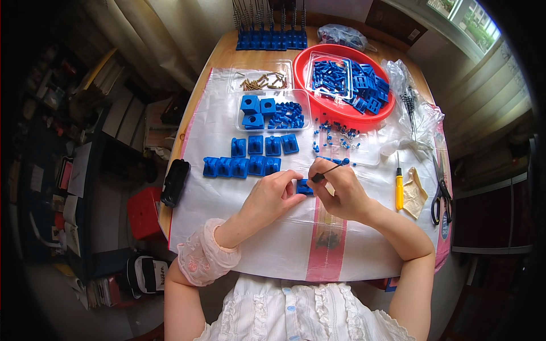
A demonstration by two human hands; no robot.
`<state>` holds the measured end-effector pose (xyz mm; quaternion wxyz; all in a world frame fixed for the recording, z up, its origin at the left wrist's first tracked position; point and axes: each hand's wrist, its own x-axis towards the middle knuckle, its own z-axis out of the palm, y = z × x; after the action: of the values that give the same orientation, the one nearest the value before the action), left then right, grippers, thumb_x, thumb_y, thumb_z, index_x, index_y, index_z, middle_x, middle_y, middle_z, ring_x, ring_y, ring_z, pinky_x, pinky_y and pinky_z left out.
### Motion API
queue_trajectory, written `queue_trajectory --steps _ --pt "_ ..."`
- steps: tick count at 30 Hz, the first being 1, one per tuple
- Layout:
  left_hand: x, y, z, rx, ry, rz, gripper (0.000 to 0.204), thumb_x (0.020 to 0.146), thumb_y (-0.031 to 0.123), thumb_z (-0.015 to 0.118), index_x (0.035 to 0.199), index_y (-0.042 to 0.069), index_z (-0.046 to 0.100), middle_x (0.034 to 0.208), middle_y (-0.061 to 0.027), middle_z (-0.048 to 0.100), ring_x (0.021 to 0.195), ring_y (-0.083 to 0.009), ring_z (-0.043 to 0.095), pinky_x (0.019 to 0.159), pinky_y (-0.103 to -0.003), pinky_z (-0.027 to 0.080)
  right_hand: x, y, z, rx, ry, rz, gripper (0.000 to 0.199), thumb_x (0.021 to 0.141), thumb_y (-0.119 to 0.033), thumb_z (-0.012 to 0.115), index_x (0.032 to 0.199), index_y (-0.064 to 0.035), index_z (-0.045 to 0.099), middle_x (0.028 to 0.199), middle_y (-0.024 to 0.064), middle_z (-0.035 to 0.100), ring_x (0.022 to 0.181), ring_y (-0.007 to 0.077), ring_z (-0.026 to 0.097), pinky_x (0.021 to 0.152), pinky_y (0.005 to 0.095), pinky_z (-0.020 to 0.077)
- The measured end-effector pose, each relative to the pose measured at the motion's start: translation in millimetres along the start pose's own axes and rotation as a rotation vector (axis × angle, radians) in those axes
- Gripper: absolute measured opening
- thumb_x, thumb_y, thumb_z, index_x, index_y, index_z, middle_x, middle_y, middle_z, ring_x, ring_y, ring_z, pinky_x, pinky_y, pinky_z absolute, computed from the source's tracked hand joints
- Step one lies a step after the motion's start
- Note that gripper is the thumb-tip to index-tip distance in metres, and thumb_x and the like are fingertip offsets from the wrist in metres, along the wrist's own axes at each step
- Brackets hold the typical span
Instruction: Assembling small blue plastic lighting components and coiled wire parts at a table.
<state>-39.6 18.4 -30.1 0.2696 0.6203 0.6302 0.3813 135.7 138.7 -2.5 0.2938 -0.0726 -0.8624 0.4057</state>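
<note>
Both hands meet at the middle of the white plastic sheet (239, 238) over 1 small blue plastic block (304, 187). The left hand (272, 196) pinches the block's left side, fingers closed on it. The right hand (340, 190) is clamped around a thin black-handled tool (325, 171), whose tip seems to touch the block, just below 2 rows of blue blocks (250, 156).

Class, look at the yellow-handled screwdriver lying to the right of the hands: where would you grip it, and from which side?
Grip the screwdriver by its thick yellow handle, coming from above. It lies flat on the plastic sheet with its thin shaft pointing away, and the cloth and scissors crowd its right side.
</note>
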Motion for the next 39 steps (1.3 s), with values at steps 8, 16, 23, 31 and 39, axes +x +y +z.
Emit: queue_trajectory --steps 8,16,23,31,39 --pt "2 29 -23 -0.356 0.107 -0.106 0.037 0.101 0.008 0.066 0.135 0.001 0.054 0.104 -0.0051 0.069 0.077 -0.0063 0.059 0.064 -0.021 0.048 0 -4 -1 -0.012 0.027 0.01 0.023 0.082 0.012 0.066 0.099 0.0019 0.054 0.085 0.017 0.059 0.072 0.0355 0.064 0.062 0.0427 0.0488" --pt "4 39 -21 -0.633 -0.055 -0.172 0.037 0.107 0.017 0.06 0.137 0.002 0.044 0.109 -0.0084 0.068 0.087 -0.0088 0.062 0.071 -0.021 0.049 1 -8 -4 -0.006 0.022 0.005 0.023 0.082 0.013 0.065 0.1 0.0026 0.053 0.092 0.0161 0.057 0.075 0.0336 0.065 0.062 0.0418 0.0497" --pt "10 61 -28 -0.191 0.014 -0.038 0.04 0.096 0.012 0.074 0.127 0.0 0.053 0.096 -0.0122 0.075 0.076 -0.0131 0.069 0.063 -0.025 0.052 1 -11 -2 -0.051 0.038 -0.03 0.028 0.079 0.014 0.064 0.102 0.0021 0.053 0.094 0.0161 0.057 0.077 0.037 0.064 0.063 0.0439 0.0509" --pt "19 70 -19 0.095 0.115 0.136 0.043 0.09 0.007 0.077 0.123 0.0 0.051 0.083 -0.0149 0.075 0.065 -0.0253 0.074 0.055 -0.032 0.057 3 -14 -5 -0.093 0.058 -0.056 0.032 0.076 0.016 0.06 0.104 0.0012 0.052 0.102 0.0189 0.057 0.084 0.04 0.066 0.066 0.0446 0.0546" --pt "18 76 -15 0.227 0.155 0.174 0.036 0.091 0.008 0.076 0.114 -0.002 0.05 0.08 -0.0164 0.074 0.065 -0.0323 0.074 0.055 -0.037 0.058 -1 -12 -6 0.037 0.046 -0.01 0.047 0.08 0.016 0.058 0.123 0.001 0.045 0.107 0.0215 0.061 0.092 0.0416 0.067 0.077 0.0456 0.0557"
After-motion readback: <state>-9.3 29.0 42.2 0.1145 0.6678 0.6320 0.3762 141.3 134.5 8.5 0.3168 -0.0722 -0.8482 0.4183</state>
